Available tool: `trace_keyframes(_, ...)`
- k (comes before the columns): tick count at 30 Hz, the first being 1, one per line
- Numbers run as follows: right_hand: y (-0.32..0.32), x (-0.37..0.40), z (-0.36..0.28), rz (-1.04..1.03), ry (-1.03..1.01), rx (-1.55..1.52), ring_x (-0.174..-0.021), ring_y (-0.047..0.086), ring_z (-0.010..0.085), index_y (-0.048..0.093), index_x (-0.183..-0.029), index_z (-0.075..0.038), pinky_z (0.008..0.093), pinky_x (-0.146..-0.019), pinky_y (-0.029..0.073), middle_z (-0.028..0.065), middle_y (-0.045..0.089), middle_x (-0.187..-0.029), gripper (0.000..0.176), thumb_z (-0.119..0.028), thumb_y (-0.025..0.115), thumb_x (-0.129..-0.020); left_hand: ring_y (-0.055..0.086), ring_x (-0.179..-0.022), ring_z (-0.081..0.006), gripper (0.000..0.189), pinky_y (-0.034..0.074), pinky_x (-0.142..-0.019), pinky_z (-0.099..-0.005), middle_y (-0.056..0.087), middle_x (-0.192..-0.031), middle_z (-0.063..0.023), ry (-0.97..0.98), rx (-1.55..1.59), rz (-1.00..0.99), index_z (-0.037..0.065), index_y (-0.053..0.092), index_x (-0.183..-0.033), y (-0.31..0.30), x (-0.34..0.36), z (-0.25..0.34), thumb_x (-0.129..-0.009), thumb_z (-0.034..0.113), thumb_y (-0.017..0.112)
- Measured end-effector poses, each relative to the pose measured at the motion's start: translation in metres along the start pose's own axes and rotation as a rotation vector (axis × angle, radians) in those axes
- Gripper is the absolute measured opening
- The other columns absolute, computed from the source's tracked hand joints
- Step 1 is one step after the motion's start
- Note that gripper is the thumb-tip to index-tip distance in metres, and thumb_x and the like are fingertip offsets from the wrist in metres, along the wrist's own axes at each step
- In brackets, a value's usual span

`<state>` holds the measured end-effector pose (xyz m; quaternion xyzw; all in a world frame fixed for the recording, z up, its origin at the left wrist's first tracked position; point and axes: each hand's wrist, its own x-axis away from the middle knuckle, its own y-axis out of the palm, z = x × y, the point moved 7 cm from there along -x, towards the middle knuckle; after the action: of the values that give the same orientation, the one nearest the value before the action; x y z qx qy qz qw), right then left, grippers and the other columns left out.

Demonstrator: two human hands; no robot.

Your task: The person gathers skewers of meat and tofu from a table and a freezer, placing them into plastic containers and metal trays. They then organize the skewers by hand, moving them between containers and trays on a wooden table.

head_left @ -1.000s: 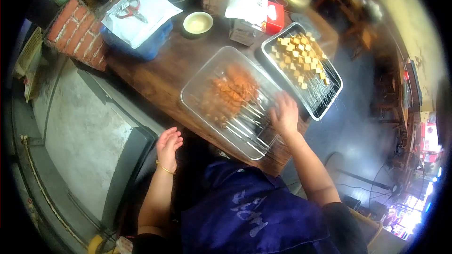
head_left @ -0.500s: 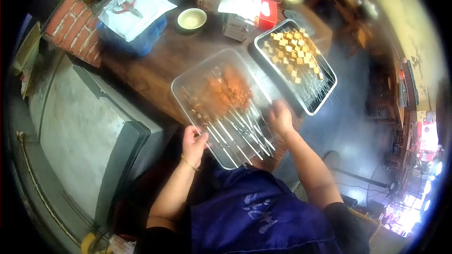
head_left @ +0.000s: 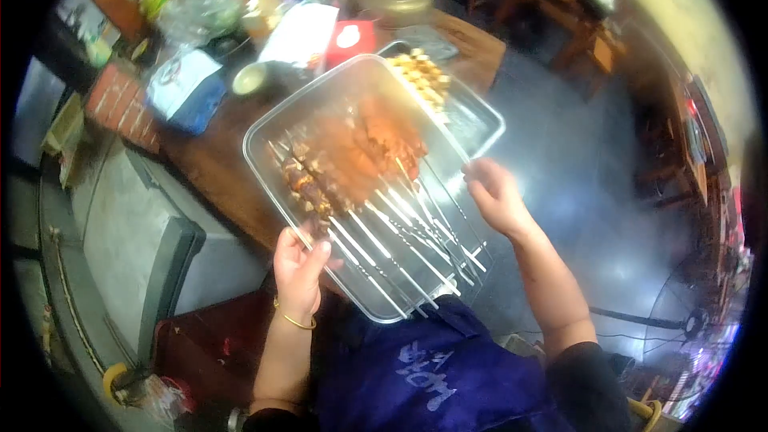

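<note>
**Tray of meat skewers held in both hands over the desk (head_left: pixel 216 168) edge.**
The tray (head_left: pixel 256 148) is clenched at its 7 o'clock rim by the left hand (head_left: pixel 300 268) and, apparently, at 3 o'clock by the right hand (head_left: pixel 492 192). The skewers (head_left: pixel 352 160) lie loose, sticks toward 5 o'clock. If that end were dipped, they could slide out. The second tray (head_left: pixel 424 80) at 12 o'clock could be struck.

Head camera looks steeply down, close above the tray (head_left: pixel 264 124).
</note>
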<state>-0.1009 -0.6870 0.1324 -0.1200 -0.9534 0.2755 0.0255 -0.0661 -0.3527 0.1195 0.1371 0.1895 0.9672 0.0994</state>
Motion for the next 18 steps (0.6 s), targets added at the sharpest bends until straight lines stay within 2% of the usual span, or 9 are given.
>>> trace_keyframes(1,-0.037,0.014,0.008,0.058,-0.066,-0.014,-0.086,0.063,0.0240,0.058,-0.108,0.002,0.0330,-0.075,0.049,0.0155,0.063,-0.095,0.028,-0.003,0.052,-0.080,0.062,-0.099,-0.0247,0.020,0.061,-0.063,-0.0320,0.053,-0.119,-0.0103,0.003,-0.016,-0.020,0.009,0.046,-0.096,0.031,0.001,-0.012,-0.086,0.000,0.060)
trace_keyframes(3,-0.098,0.036,0.028,0.055,0.028,-0.034,-0.092,0.061,0.0204,0.056,-0.113,0.003,0.0319,-0.080,0.049,0.0129,0.063,-0.099,0.032,0.001,0.049,-0.081,0.063,-0.097,-0.0264,0.020,0.061,-0.060,-0.0300,0.054,-0.115,-0.0088,0.014,-0.033,-0.074,0.010,0.046,-0.095,0.087,-0.002,-0.035,-0.085,0.000,0.060)
trace_keyframes(6,-0.187,0.069,0.064,0.154,0.107,-0.032,-0.093,0.060,0.0168,0.055,-0.114,0.003,0.0300,-0.083,0.049,0.0106,0.062,-0.098,0.033,0.004,0.047,-0.082,0.064,-0.090,-0.0199,0.019,0.060,-0.059,-0.0295,0.055,-0.107,-0.0058,-0.070,0.001,-0.128,0.010,0.047,-0.098,0.178,-0.009,-0.072,-0.085,0.003,0.060)
trace_keyframes(8,-0.205,0.093,0.089,0.201,0.109,-0.015,-0.091,0.060,0.0164,0.056,-0.113,0.003,0.0298,-0.082,0.049,0.0102,0.062,-0.097,0.032,0.004,0.048,-0.082,0.064,-0.087,-0.0179,0.020,0.060,-0.063,-0.0297,0.057,-0.104,-0.0055,-0.121,-0.007,-0.156,0.010,0.047,-0.098,0.202,-0.001,-0.088,-0.085,0.003,0.061)
trace_keyframes(10,-0.298,0.131,0.137,0.340,0.190,0.033,-0.090,0.060,0.0158,0.057,-0.111,0.002,0.0295,-0.082,0.049,0.0093,0.062,-0.096,0.030,0.004,0.049,-0.082,0.064,-0.087,-0.0188,0.021,0.058,-0.067,-0.0306,0.058,-0.106,-0.0073,-0.144,-0.068,-0.297,0.009,0.046,-0.098,0.313,-0.013,-0.126,-0.084,0.002,0.061)
trace_keyframes(12,-0.323,0.163,0.158,0.444,0.288,0.030,-0.090,0.060,0.0144,0.058,-0.110,0.002,0.0284,-0.080,0.049,0.0085,0.062,-0.095,0.026,0.000,0.053,-0.084,0.064,-0.088,-0.0193,0.022,0.057,-0.070,-0.0313,0.059,-0.110,-0.0098,-0.161,-0.100,-0.391,0.008,0.045,-0.098,0.350,-0.020,-0.151,-0.084,0.000,0.060)
trace_keyframes(14,-0.364,0.192,0.196,0.568,0.337,0.000,-0.100,0.060,0.0348,0.060,-0.111,-0.002,0.0404,-0.087,0.048,0.0191,0.062,-0.107,0.032,-0.012,0.056,-0.082,0.064,-0.087,-0.0187,0.022,0.056,-0.069,-0.0302,0.058,-0.110,-0.0104,-0.223,-0.101,-0.472,0.008,0.044,-0.098,0.419,-0.021,-0.173,-0.084,-0.001,0.059)
trace_keyframes(16,-0.399,0.202,0.232,0.631,0.360,0.061,-0.103,0.059,0.0356,0.060,-0.112,-0.003,0.0412,-0.088,0.047,0.0193,0.062,-0.110,0.031,-0.014,0.056,-0.082,0.060,-0.089,-0.0174,0.034,0.055,-0.074,-0.0318,0.055,-0.108,-0.0080,-0.311,-0.161,-0.496,0.006,0.046,-0.109,0.466,-0.043,-0.213,-0.080,-0.003,0.061)
trace_keyframes(18,-0.411,0.197,0.253,0.679,0.434,0.081,-0.102,0.060,0.0347,0.061,-0.110,-0.004,0.0404,-0.087,0.047,0.0191,0.062,-0.109,0.030,-0.018,0.056,-0.085,0.061,-0.087,-0.0175,0.032,0.055,-0.072,-0.0309,0.055,-0.106,-0.0091,-0.373,-0.118,-0.584,0.005,0.045,-0.107,0.501,-0.077,-0.240,-0.079,-0.006,0.057)
